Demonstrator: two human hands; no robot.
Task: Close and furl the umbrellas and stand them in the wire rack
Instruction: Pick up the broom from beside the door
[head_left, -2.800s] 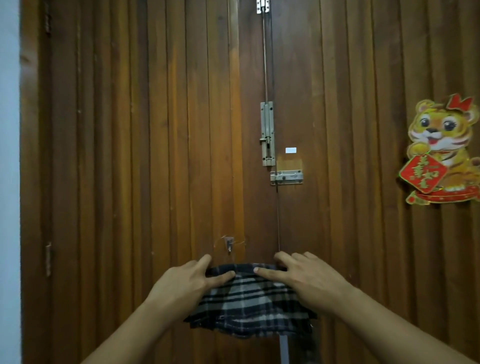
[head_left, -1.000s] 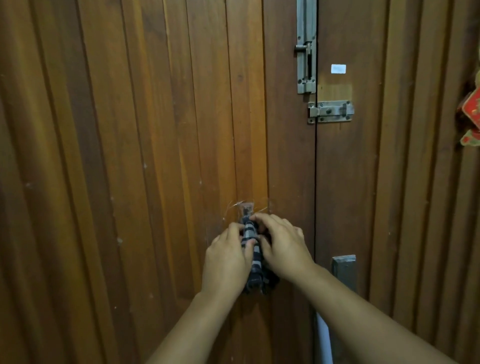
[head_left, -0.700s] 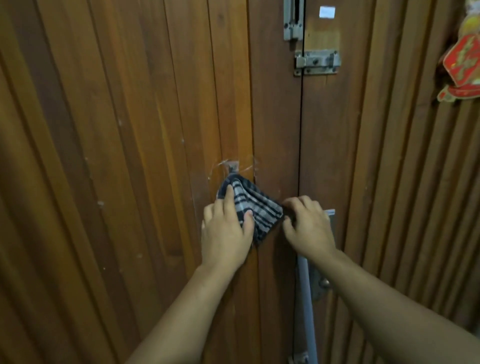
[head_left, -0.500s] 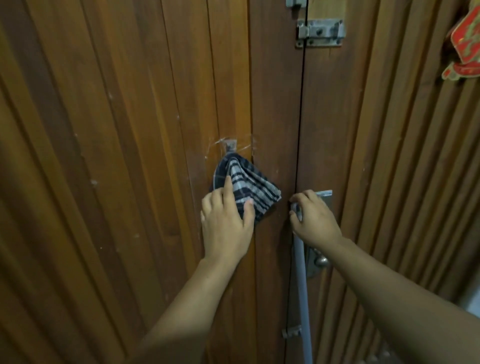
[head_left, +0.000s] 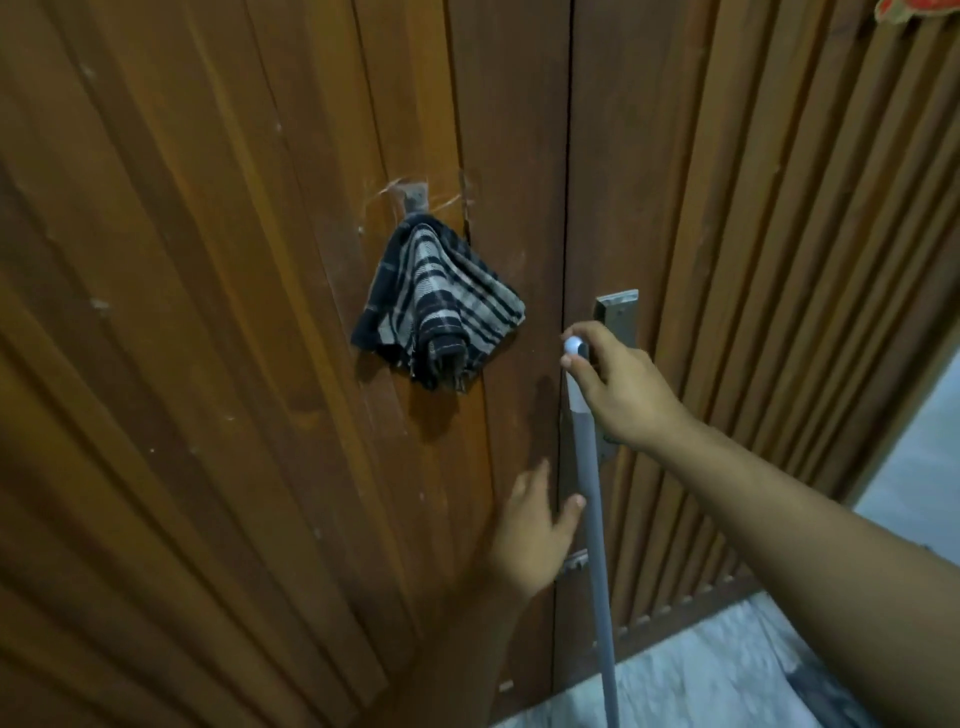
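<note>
**Hands on a grey pole by the door**

The right hand (head_left: 621, 387) curls its fingers round the top of a long grey pole (head_left: 592, 519). A small white knob (head_left: 573, 345) caps the pole, just by the thumb. The left hand (head_left: 535, 535) is lower down. Its fingers are straight and loose and hold nothing. It lies flat near the door (head_left: 234, 364), with its thumb just beside the pole.

The pole runs almost straight up and down. Its top is at the right hand and its bottom goes out of the picture, near the floor (head_left: 727, 675). It stands right at the crack between the two door leaves. I cannot tell if it is an umbrella or something else, because the low end is hidden. No wire rack shows anywhere.

A checked cloth (head_left: 436, 306) hangs from a small hook (head_left: 415, 200) on the door, up and to the left of both hands. Neither hand touches it.

The right hand has the pole, so it is the nearer one. I think the left hand needs to move a little to the right to hold the pole lower down. Then both hands could lift it away from the door.
</note>
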